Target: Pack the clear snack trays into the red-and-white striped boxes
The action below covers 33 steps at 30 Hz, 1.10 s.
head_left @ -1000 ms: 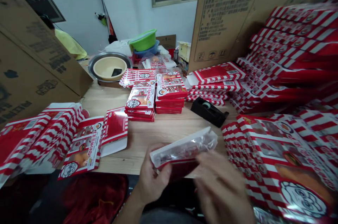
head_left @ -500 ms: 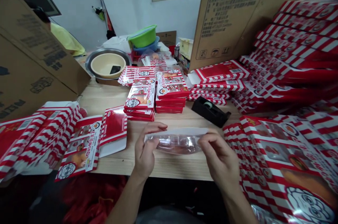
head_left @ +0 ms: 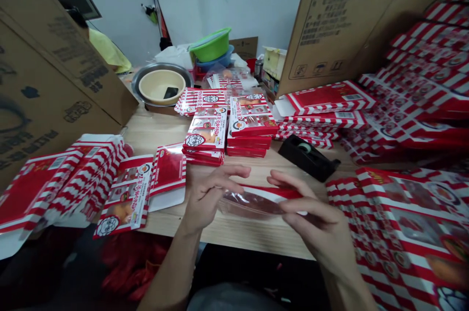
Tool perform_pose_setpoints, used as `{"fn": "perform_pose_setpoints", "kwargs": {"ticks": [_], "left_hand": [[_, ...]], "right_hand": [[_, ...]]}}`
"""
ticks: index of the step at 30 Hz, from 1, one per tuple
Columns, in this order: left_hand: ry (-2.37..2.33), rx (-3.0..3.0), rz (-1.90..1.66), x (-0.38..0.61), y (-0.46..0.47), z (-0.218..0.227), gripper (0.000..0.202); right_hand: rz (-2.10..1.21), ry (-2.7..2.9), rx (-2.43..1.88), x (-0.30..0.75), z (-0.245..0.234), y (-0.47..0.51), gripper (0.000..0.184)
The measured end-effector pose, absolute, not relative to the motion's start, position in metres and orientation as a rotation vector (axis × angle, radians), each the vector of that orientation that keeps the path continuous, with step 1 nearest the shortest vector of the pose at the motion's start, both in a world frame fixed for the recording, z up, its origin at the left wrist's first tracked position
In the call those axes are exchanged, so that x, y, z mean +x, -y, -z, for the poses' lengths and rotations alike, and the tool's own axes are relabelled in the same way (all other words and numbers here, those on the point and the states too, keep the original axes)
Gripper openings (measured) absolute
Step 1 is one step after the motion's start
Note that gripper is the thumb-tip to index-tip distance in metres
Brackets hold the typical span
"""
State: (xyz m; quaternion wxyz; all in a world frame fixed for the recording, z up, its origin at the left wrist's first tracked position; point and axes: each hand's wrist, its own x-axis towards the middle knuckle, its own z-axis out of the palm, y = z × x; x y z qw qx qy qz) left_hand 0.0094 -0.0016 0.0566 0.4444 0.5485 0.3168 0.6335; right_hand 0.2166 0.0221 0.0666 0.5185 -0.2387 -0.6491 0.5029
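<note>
Between my two hands, above the near edge of the table, is a clear plastic tray (head_left: 252,206) with a strip of red and white card (head_left: 273,192) along its far side. My left hand (head_left: 208,198) grips the tray's left end, its index finger stretched over the top. At the other end my right hand (head_left: 318,218) has its thumb and fingers closed on the tray and card. A black tape dispenser (head_left: 308,157) lies beyond my right hand. Left of my left hand are a red box with an unfolded white flap (head_left: 168,171) and a printed box with windows (head_left: 124,193).
Striped boxes are piled at the left (head_left: 69,174), in the middle (head_left: 249,118) and high at the right (head_left: 432,91). Cardboard cartons stand left (head_left: 54,56) and right (head_left: 340,17). Farther back are a cream basin (head_left: 161,86) and a green basin (head_left: 212,47).
The tray has tilted, and red card now shows behind it where a white edge showed before. My right hand's fingers have spread over the far side. The whole view has shifted slightly.
</note>
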Motion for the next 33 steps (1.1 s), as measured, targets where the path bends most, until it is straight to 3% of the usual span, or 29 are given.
{"fn": "perform_pose_setpoints", "kwargs": {"ticks": [6, 10, 16, 22, 29, 33], "left_hand": [[-0.697, 1.533, -1.507, 0.009, 0.006, -0.064, 0.03], [-0.724, 1.567, -1.527, 0.006, 0.007, -0.066, 0.017], [-0.818, 1.615, -1.43, 0.0, 0.005, -0.066, 0.021], [-0.828, 1.684, -1.299, -0.007, 0.009, -0.073, 0.014], [-0.766, 1.58, -1.412, -0.004, 0.004, -0.06, 0.011], [-0.75, 1.512, -1.43, -0.004, 0.006, -0.055, 0.012]], "right_hand": [[-1.104, 1.543, -0.731, 0.215, -0.082, -0.016, 0.02], [-1.16, 1.584, -0.67, 0.216, -0.083, -0.015, 0.006], [-1.138, 1.55, -0.791, 0.22, -0.077, -0.011, 0.039], [-1.03, 1.638, -0.822, 0.22, -0.077, -0.011, 0.015], [-1.428, 1.652, -0.595, 0.241, -0.046, -0.013, 0.034], [-1.482, 1.61, -0.591, 0.24, -0.048, -0.012, 0.03]]}}
